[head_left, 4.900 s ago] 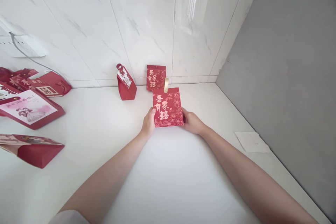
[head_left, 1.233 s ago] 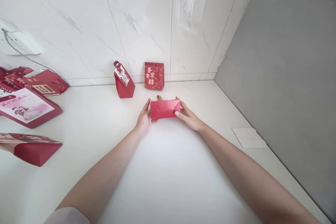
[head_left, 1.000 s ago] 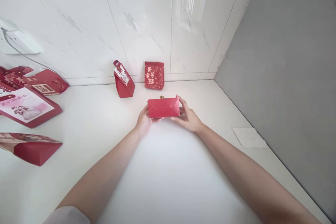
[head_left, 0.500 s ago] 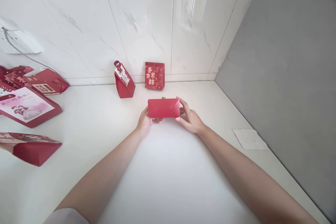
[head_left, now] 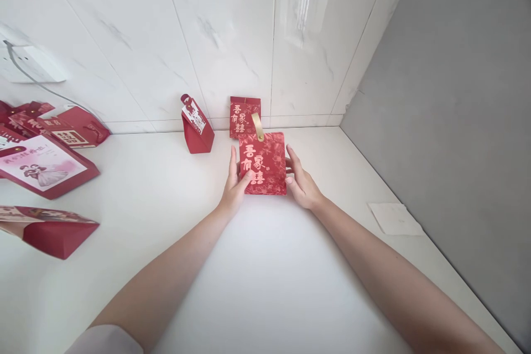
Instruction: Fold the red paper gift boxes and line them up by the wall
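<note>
Between my hands is a red gift box (head_left: 269, 160) with pink Chinese characters, a floral pattern and a gold strap handle at its top. Its printed front faces me. My left hand (head_left: 235, 183) grips the left side, thumb across the front and some fingers hidden behind. At the right edge, my right hand (head_left: 302, 182) has its fingers partly behind the box and its thumb by the side. A matching red box (head_left: 243, 116) stands behind, against the wall, partly covered. To its left is a slanted red box (head_left: 198, 130) with a white printed tag.
Several red gift boxes (head_left: 45, 168) lie and stand along the left side. A grey cable runs from a wall socket (head_left: 31, 63) above them. A white paper square (head_left: 396, 218) lies near the grey panel (head_left: 448, 121) on the right. White marbled tiles (head_left: 224, 38) close off the back.
The held box has turned from showing its plain red bottom to showing its printed front with the gold strap. My left thumb has come onto the front.
</note>
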Demonstrator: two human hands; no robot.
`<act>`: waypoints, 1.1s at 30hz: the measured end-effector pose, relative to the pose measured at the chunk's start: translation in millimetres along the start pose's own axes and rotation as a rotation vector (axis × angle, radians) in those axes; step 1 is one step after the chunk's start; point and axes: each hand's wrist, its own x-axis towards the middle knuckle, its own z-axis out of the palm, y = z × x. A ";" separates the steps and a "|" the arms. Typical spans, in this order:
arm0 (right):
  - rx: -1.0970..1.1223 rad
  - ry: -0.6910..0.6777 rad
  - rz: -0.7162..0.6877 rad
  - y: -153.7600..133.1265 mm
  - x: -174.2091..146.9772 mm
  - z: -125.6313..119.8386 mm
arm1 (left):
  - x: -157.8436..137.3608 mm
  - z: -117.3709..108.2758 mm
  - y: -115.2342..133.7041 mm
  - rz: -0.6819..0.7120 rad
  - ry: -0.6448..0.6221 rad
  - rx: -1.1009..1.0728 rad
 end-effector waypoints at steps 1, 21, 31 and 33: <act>0.008 0.000 0.048 0.2 0.3 -0.3 | 0.0 -0.2 -2.7 0.018 -0.005 0.027; 0.054 -0.107 0.276 -7.7 3.5 -6.0 | -5.9 -2.2 -6.9 0.263 -0.153 0.731; 0.015 -0.113 0.254 -3.6 3.4 -3.6 | -0.9 -4.0 -10.9 -0.005 -0.189 0.276; 0.003 -0.121 0.254 -2.4 3.2 -3.5 | -0.1 -3.8 -11.1 -0.021 -0.171 0.194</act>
